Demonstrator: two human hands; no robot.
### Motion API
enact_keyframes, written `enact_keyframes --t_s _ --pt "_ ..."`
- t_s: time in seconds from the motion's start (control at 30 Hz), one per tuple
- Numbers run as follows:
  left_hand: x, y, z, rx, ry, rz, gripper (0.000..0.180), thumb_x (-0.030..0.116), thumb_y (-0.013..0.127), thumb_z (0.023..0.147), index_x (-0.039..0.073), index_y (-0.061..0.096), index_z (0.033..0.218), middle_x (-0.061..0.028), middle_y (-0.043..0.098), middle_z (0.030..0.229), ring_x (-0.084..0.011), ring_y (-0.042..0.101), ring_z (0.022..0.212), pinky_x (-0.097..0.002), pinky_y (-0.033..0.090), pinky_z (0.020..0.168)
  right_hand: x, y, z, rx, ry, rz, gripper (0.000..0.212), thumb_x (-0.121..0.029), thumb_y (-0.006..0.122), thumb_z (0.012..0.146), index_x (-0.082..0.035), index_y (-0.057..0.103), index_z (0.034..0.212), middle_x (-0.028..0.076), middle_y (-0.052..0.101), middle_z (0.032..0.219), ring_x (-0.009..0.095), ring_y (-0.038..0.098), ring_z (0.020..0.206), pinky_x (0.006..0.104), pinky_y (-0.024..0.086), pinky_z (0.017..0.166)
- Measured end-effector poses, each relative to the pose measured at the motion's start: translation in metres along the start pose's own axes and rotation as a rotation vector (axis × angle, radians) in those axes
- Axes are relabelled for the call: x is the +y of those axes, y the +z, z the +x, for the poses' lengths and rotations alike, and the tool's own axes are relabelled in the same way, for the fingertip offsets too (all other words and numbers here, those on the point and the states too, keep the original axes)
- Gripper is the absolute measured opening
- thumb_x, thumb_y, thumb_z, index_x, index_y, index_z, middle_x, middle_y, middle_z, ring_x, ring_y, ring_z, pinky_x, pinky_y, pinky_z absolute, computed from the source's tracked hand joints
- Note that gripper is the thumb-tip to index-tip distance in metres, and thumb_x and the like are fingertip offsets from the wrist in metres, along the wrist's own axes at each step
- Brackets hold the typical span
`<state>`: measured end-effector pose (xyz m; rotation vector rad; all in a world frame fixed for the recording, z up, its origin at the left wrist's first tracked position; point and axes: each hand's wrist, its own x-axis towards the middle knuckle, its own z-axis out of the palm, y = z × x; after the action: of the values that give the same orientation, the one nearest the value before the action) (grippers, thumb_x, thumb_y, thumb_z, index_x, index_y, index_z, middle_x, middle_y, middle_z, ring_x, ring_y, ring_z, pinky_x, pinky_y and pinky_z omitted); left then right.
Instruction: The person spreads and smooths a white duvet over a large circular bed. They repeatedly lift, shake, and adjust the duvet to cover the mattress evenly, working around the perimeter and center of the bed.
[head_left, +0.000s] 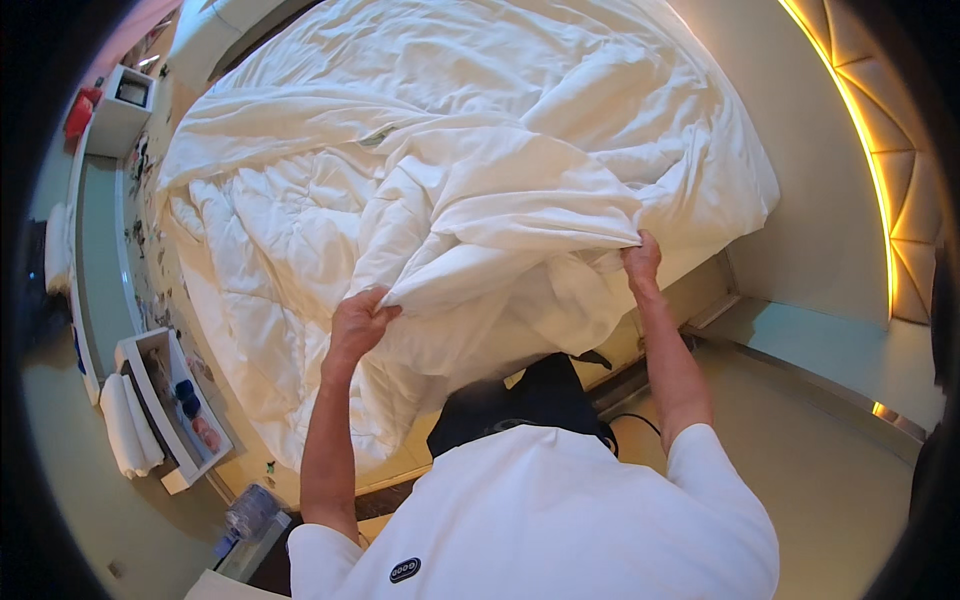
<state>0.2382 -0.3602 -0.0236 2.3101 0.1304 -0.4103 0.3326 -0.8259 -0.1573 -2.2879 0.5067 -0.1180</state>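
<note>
A white duvet cover (530, 210) lies in loose folds over the bed, its near edge lifted and stretched between my two hands. My left hand (362, 322) is closed on that edge near the middle of the bed's near side. Farther right, my right hand (642, 258) pinches the same edge close to the bed's right corner. Below the raised edge, thin white cloth hangs down towards my body. Bunched at the left is a thicker, quilted white duvet (285, 225); where it runs under the cover is hidden.
A padded headboard (895, 170) with a glowing light strip stands at the right. Along the left wall are an open drawer-like box (205, 445) with small items, rolled white towels (128, 425) and a large clear bottle (252, 508). A black cable (637, 417) lies near my right arm.
</note>
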Motion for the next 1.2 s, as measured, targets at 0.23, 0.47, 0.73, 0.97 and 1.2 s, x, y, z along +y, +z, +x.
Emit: enact_keyframes --t_s 0.23,0.47,0.73,0.97,1.2 --pt "0.043 0.069 0.016 0.253 0.338 0.389 0.047 0.023 0.077 0.062 0.002 0.056 0.098 -0.0197 0.055 0.101 -0.0373 0.054 0.089 -0.0425 0.045 0.074 -0.044 0.024 -0.018 0.045 -0.36 -0.204 0.046 -0.027 0.066 0.073 -0.005 0.049 0.11 0.02 0.053 0.11 0.039 0.051 0.101 0.0477 0.043 0.083" --pt "0.061 0.173 0.068 0.117 -0.064 0.289 0.047 0.022 0.076 0.065 0.003 0.058 0.104 -0.0203 0.059 0.099 -0.0371 0.059 0.085 -0.0443 0.047 0.07 -0.063 0.046 0.01 -0.189 -0.363 -0.133 0.035 -0.021 0.064 0.073 -0.007 0.053 0.103 0.017 0.055 0.108 0.038 0.052 0.099 0.0463 0.044 0.079" --pt "0.184 0.169 0.048 0.192 -0.13 0.16 0.032 0.025 0.071 0.069 0.005 0.063 0.093 -0.0189 0.064 0.081 -0.0363 0.062 0.075 -0.0423 0.048 0.064 -0.058 0.011 0.053 -0.326 -0.141 0.32 0.023 -0.016 0.061 0.079 -0.006 0.056 0.099 0.015 0.063 0.088 0.031 0.061 0.083 0.0365 0.047 0.072" --pt "0.268 0.066 0.017 0.309 -0.013 -0.024 0.032 -0.001 0.072 0.068 0.002 0.065 0.099 -0.0112 0.068 0.085 -0.0185 0.065 0.077 -0.0289 0.049 0.07 -0.112 -0.038 0.13 -0.33 -0.1 0.856 0.015 -0.006 0.052 0.082 -0.002 0.059 0.095 0.0 0.06 0.086 0.009 0.049 0.081 0.0248 0.043 0.072" --pt "0.223 0.016 -0.016 0.264 -0.016 -0.019 0.028 -0.002 0.066 0.071 0.006 0.067 0.098 -0.0127 0.067 0.084 -0.0228 0.065 0.076 -0.0293 0.049 0.069 -0.066 -0.049 0.149 -0.416 0.004 0.691 0.02 -0.012 0.051 0.085 0.0 0.062 0.097 0.004 0.063 0.091 0.012 0.054 0.082 0.0267 0.045 0.072"
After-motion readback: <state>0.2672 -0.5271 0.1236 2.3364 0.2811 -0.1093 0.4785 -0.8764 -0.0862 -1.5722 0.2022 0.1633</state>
